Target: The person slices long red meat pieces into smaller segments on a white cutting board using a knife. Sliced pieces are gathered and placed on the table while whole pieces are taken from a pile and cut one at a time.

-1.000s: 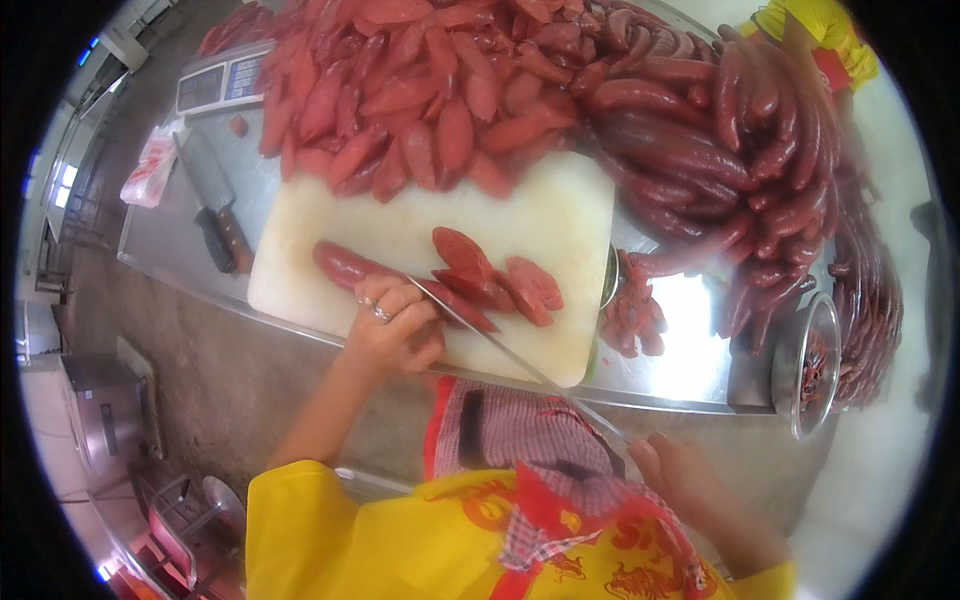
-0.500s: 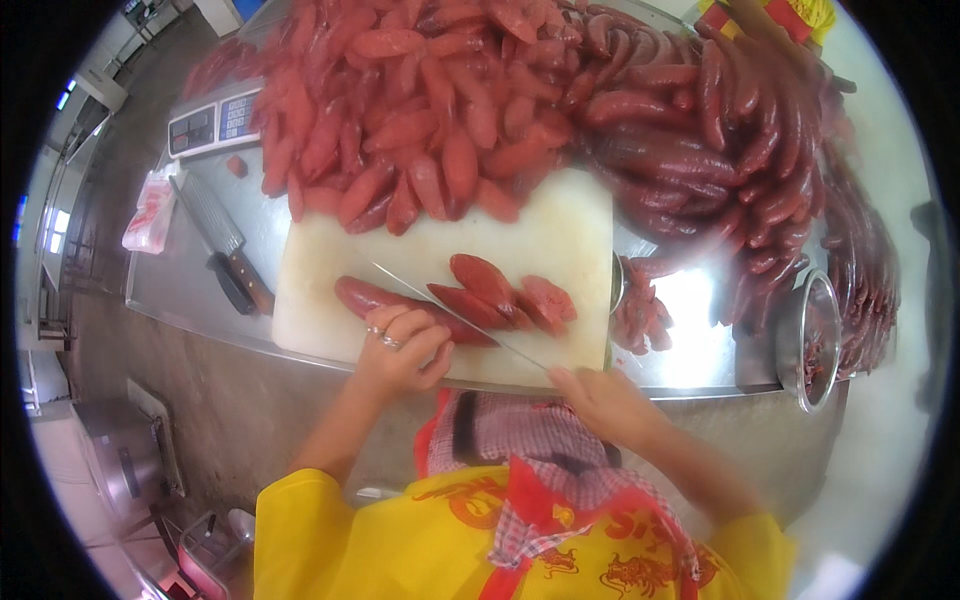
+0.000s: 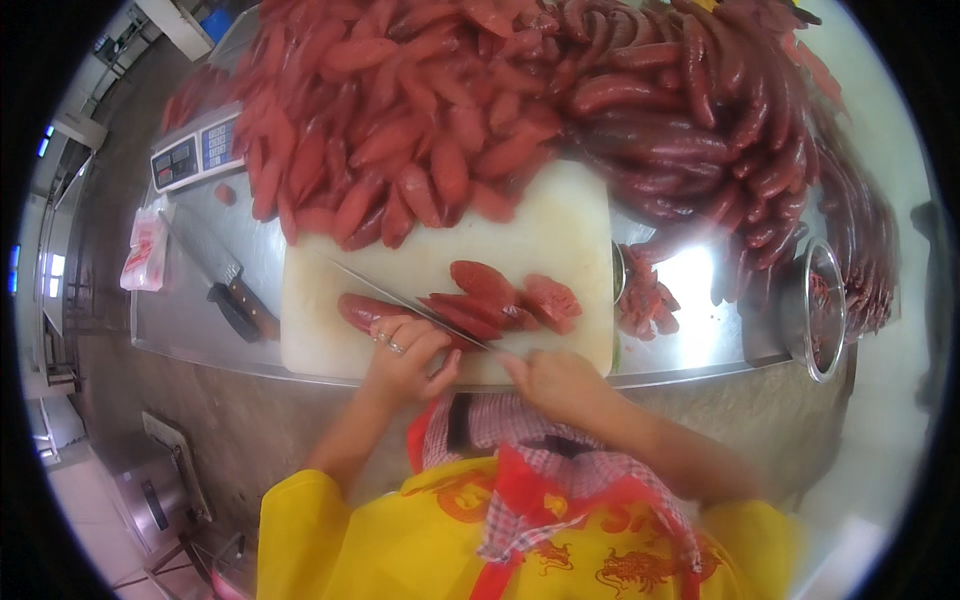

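On the white cutting board (image 3: 540, 220), a dark red sausage (image 3: 360, 310) lies pinned under the fingers of my left hand (image 3: 408, 358), which wears rings. My right hand (image 3: 568, 388) is closed around the handle of a long knife (image 3: 388, 292). The blade slants across the sausage from lower right to upper left, just beyond my left fingers. To the right of the blade lie several long slant-cut slices, among them one slice (image 3: 484, 284) and a rough-faced piece (image 3: 551, 305). My left fingers partly cover the sausage's near side.
A big heap of cut sausage pieces (image 3: 400, 120) covers the board's far edge, with whole sausages (image 3: 680, 140) piled to its right. A scale (image 3: 195, 155), two knives (image 3: 240, 308) and a plastic packet (image 3: 147, 250) lie left. Right are sausage scraps (image 3: 648, 300) and a metal bowl (image 3: 825, 340).
The knife and my right hand have shifted left along the sausage, the blade nearer my left fingers. More slices lie close against the blade's right side. The view has shifted slightly.
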The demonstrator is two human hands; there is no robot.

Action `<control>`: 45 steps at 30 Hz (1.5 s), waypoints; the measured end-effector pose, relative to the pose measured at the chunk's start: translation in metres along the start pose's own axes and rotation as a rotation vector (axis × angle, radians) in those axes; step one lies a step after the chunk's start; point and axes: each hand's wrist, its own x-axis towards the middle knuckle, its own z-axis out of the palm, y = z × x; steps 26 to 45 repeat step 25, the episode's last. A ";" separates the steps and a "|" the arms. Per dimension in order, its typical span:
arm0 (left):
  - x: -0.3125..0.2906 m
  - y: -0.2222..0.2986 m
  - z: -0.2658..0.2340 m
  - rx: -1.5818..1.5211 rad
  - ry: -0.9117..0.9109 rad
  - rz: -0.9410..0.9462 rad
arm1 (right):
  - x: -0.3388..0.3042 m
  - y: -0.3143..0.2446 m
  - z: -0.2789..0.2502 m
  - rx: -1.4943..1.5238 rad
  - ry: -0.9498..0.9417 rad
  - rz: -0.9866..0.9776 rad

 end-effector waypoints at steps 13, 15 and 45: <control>-0.009 -0.023 -0.012 -0.042 0.019 0.016 | -0.094 -0.016 -0.072 0.232 -0.272 0.515; -0.009 -0.021 -0.012 -0.049 0.006 -0.011 | -0.055 -0.023 -0.037 0.283 -0.065 0.418; -0.010 -0.038 -0.035 -0.007 0.001 0.028 | -0.022 -0.011 0.010 0.491 0.148 0.153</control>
